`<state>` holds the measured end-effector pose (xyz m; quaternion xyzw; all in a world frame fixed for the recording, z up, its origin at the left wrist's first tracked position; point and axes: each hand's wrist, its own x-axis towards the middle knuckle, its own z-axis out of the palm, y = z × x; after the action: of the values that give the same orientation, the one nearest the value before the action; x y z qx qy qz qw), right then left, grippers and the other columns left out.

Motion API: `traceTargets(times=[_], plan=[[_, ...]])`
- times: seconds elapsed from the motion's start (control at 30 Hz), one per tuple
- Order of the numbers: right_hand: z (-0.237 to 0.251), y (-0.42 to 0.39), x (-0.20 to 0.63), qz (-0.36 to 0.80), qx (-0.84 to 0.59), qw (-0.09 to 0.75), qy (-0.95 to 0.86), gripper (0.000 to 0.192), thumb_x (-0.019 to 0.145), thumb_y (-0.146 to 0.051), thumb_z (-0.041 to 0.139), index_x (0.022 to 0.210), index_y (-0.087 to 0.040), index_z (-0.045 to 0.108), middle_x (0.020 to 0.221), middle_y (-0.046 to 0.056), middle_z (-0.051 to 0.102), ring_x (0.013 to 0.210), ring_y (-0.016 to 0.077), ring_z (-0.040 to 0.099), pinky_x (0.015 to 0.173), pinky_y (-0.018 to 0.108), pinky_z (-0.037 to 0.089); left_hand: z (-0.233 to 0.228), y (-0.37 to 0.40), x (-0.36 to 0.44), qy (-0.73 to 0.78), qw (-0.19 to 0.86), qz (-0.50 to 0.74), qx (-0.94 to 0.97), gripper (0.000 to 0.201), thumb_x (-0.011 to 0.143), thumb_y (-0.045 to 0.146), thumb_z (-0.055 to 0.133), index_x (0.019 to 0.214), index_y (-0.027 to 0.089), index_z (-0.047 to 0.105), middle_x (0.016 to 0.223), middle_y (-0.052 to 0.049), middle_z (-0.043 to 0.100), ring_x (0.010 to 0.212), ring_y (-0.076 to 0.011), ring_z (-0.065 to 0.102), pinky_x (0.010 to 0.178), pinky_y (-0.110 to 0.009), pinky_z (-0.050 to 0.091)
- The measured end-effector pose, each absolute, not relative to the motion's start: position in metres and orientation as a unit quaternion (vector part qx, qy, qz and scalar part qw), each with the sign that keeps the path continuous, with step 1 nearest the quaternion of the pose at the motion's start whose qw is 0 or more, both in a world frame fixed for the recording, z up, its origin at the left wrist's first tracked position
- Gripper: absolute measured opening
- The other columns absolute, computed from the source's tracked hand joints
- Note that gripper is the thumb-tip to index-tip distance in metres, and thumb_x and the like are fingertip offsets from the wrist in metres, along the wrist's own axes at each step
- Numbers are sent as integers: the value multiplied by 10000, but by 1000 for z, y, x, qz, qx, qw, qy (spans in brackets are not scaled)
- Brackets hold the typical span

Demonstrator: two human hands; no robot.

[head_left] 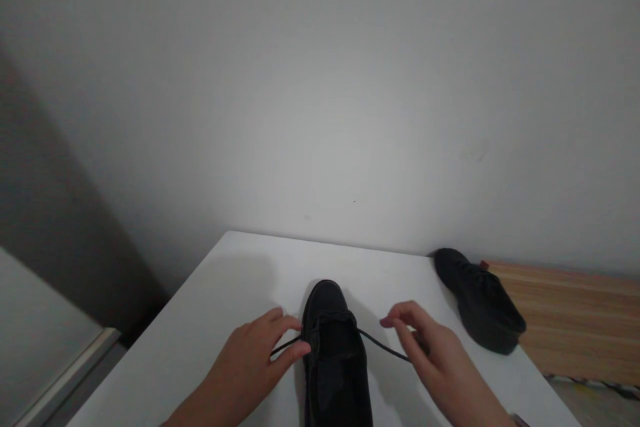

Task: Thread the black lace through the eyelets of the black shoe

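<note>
A black lace-up shoe (325, 300) stands on the white tabletop in front of me, its toe pointing away and its heel cut off by the lower frame edge. My left hand (255, 353) is at the shoe's left side, thumb and index finger spread and their tips at its edge. One end of the black shoelace (286, 345) runs between them towards the palm. To the shoe's right is my right hand (427, 347), fingers curled and thumb close to the index finger. The other lace end passes behind this hand, where any grip on it is hidden.
A second black shoe (480, 303) rests at the table's back right, toe towards the wall (320, 113). The white table (240, 267) meets that wall at the back. Beyond its right edge is a wood-grain board (580, 320).
</note>
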<state>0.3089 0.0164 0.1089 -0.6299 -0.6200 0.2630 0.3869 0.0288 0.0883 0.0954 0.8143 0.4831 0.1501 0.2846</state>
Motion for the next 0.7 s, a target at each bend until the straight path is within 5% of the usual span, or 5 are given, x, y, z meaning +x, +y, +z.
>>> traceTargets(times=[0.07, 0.13, 0.3, 0.43, 0.7], plan=[[95, 22, 305, 280, -649, 311, -636, 317, 923, -474, 567, 1099, -220, 637, 980, 88, 750, 897, 242, 690, 782, 327, 518, 86, 87, 33, 463, 313, 107, 822, 244, 929, 425, 570, 923, 238, 726, 941, -25, 651, 845, -194, 634, 774, -289, 441], [86, 25, 299, 287, -655, 256, -650, 336, 887, -466, 618, 1106, -216, 663, 888, 67, 759, 811, 244, 691, 733, 326, 510, 80, 84, 36, 447, 352, 115, 815, 280, 950, 387, 526, 806, 207, 687, 915, -23, 620, 847, -181, 615, 778, -275, 449], [80, 24, 292, 271, -622, 293, -674, 415, 977, -493, 482, 732, -203, 649, 704, 26, 671, 676, 195, 626, 641, 288, 473, 70, 73, 38, 420, 451, 213, 758, 394, 990, 425, 390, 779, 204, 638, 1061, -69, 604, 1038, -219, 597, 921, -344, 478], [77, 21, 291, 299, -605, 360, -644, 493, 955, -577, 486, 685, -204, 660, 996, 109, 733, 1012, 268, 673, 871, 356, 516, 66, 70, 40, 405, 523, 244, 709, 427, 954, 513, 458, 732, 218, 671, 1117, -116, 677, 1468, -300, 295, 1162, -501, 286], [82, 18, 292, 441, -590, 343, -583, 551, 887, -664, 537, 609, -197, 628, 1238, 161, 712, 1247, 374, 586, 1088, 538, 384, 84, 68, 47, 359, 611, 250, 659, 474, 882, 605, 561, 678, 216, 739, 1143, -126, 746, 1523, -328, 202, 1202, -573, 143]])
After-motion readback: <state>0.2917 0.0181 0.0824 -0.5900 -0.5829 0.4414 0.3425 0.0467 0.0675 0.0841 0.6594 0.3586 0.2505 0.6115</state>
